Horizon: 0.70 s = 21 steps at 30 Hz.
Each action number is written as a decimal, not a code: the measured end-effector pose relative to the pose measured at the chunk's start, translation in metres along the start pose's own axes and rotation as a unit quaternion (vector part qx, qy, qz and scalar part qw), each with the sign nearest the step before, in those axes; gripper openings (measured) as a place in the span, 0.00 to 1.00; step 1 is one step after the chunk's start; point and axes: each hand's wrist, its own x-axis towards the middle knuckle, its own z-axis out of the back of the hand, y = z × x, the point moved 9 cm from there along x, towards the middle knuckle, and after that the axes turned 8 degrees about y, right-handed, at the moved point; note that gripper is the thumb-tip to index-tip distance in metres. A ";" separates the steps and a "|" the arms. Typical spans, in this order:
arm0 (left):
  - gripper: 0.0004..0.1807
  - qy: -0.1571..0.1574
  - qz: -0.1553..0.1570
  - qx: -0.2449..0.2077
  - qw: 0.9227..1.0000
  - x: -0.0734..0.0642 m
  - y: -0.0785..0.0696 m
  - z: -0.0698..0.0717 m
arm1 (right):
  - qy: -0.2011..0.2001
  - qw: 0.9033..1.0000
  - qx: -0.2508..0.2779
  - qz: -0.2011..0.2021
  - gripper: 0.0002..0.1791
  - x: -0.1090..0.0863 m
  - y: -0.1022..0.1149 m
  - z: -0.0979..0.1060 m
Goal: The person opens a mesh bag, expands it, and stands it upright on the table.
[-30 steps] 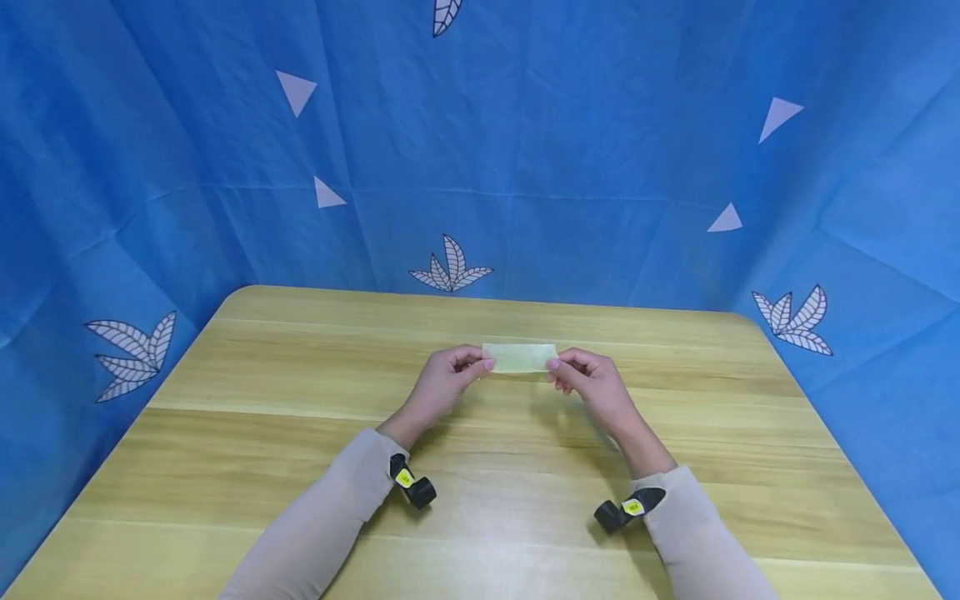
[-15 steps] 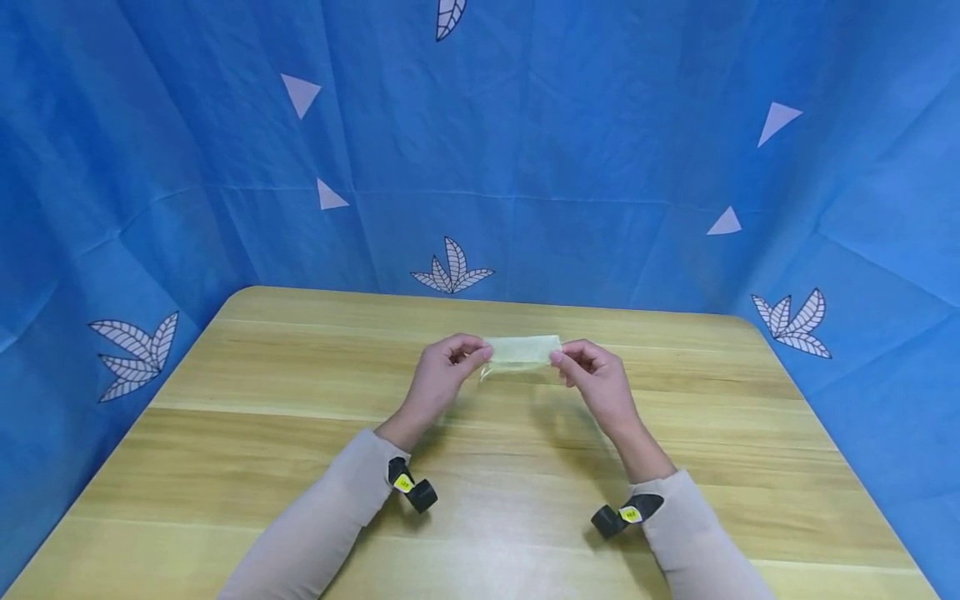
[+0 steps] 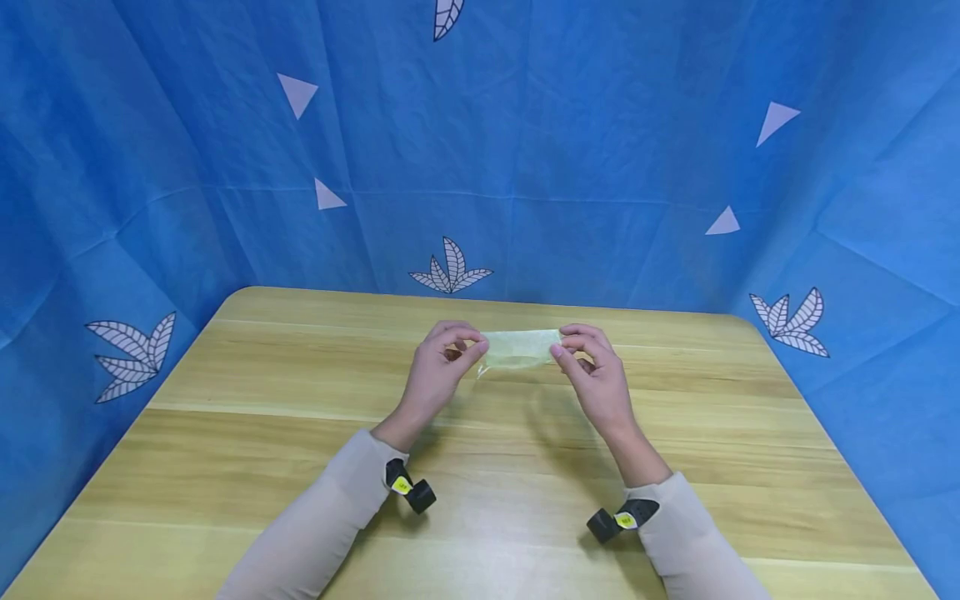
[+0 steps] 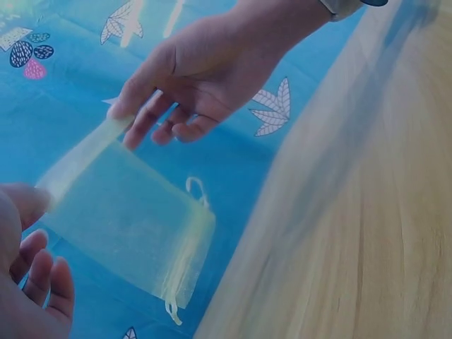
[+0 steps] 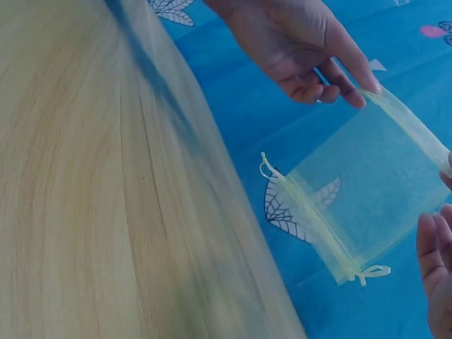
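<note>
A pale yellow, see-through organza drawstring pouch (image 3: 521,348) is stretched between my two hands above the table. My left hand (image 3: 438,367) pinches one corner of its upper end between thumb and fingers. At the opposite corner, the thumb and fingertips of my right hand (image 3: 598,379) do the same. A more opaque, doubled-looking band runs along the upper end. In the left wrist view the pouch body (image 4: 134,212) hangs down, fairly flat. Its drawstring end is lowest, with a small ribbon loop (image 5: 374,271) sticking out at each side.
The wooden table (image 3: 480,500) stretches beneath both arms, its far edge well beyond the hands. Blue curtains (image 3: 600,167) with leaf and triangle prints surround it at the back and sides. A black wrist camera (image 3: 420,496) sits on each sleeve cuff.
Both hands have risen slightly and moved a little away, carrying the pouch. Its upper band has tilted, and more of the sheer body shows below it. Both corners stay pinched.
</note>
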 end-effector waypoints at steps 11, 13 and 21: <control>0.09 0.006 -0.024 -0.020 0.999 0.000 -0.003 0.000 | -0.006 1.000 0.014 0.020 0.09 0.000 -0.013 0.002; 0.08 0.003 -0.029 -0.025 0.999 0.000 -0.004 0.001 | -0.007 1.000 0.017 0.014 0.08 0.000 -0.014 0.002; 0.09 -0.009 -0.012 -0.044 0.999 -0.001 -0.001 0.003 | -0.024 0.999 0.024 -0.020 0.07 -0.003 0.004 -0.002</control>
